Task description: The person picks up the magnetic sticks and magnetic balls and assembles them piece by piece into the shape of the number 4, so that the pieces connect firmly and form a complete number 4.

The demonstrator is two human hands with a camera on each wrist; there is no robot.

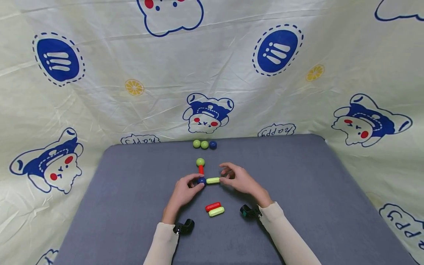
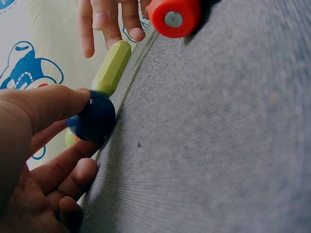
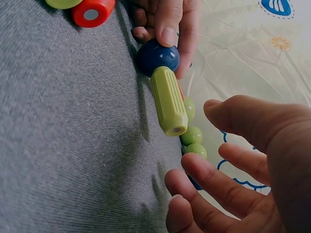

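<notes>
My left hand (image 1: 186,189) pinches a dark blue ball (image 2: 95,116) between thumb and fingers. A ribbed yellow-green rod (image 3: 167,99) is joined to the ball and points right. From the same ball a red rod (image 1: 201,169) runs toward the back, with a green ball (image 1: 200,162) at its far end. My right hand (image 1: 239,179) is beside the free end of the yellow-green rod, its thumb and fingers spread apart; in the right wrist view a gap shows between them and the rod.
Two green balls (image 1: 200,144) and a dark blue ball (image 1: 213,145) stand in a row at the table's back edge. Nearer me lie a loose red rod (image 1: 213,206) and a yellow-green rod (image 1: 216,211), side by side. A printed curtain (image 1: 232,81) hangs behind the grey table (image 1: 139,217).
</notes>
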